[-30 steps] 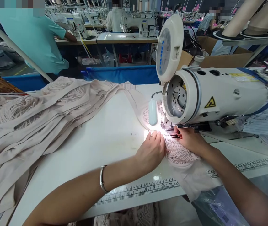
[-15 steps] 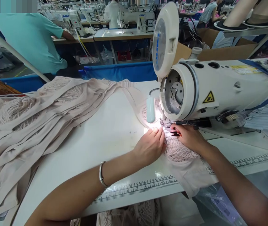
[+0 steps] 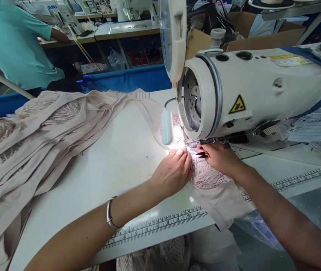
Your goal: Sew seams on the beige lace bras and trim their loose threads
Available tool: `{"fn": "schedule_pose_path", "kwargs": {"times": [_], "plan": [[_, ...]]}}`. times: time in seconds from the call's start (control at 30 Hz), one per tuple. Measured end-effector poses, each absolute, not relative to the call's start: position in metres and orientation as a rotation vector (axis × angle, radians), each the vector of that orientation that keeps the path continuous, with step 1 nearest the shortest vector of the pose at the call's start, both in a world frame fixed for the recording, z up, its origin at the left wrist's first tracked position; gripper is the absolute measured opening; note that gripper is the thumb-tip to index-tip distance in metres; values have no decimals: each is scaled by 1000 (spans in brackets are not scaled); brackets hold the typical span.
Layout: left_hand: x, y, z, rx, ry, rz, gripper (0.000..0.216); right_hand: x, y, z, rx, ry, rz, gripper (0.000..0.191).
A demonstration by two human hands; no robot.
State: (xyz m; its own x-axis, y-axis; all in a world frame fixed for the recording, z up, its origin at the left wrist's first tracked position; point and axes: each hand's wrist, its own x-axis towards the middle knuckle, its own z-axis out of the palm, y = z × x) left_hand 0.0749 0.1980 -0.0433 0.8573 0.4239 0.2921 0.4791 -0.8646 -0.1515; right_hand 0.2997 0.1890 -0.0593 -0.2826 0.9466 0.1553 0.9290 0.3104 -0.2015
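A pale pink lace bra (image 3: pixel 209 175) lies under the needle area of a white sewing machine (image 3: pixel 250 82), lit brightly there. My left hand (image 3: pixel 173 171), with a ring and a silver bangle, has its fingers pressed together on the fabric edge just left of the needle. Close by on the right, my right hand (image 3: pixel 222 158) holds small dark thread snips (image 3: pixel 202 154), their points toward the needle and the blades apart. The needle itself is hard to make out in the glare. The bra's smooth band hangs over the table's front edge.
A heap of pale pink bras (image 3: pixel 42 143) covers the table's left side. A small lamp (image 3: pixel 166 127) hangs beside the machine's raised round cover (image 3: pixel 173 41). A printed ruler (image 3: pixel 160 226) runs along the front edge. A person in a turquoise shirt (image 3: pixel 11 45) sits beyond the blue cloth trough (image 3: pixel 126 79).
The whole view has shifted, so the machine and table appear farther left and higher. Both hands stay at the needle area with the fabric and snips held much as before.
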Motion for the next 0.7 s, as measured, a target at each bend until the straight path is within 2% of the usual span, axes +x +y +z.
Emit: {"fn": "schedule_pose_path", "kwargs": {"times": [0.1,0.23,0.37,0.7], "plan": [[75,197,-44,-2822,-727,-370,46,300,189,-60,-1655,-2348,83,36],[77,192,-47,-2807,-784,-324,35,298,185,-51,-1546,-2422,55,50],[80,184,-54,-2702,-761,-346,40,297,183,-43,-1512,-2473,-4,59],[79,180,-59,-2729,-824,-287,46,299,181,-42,-1492,-2515,-82,63]]}}
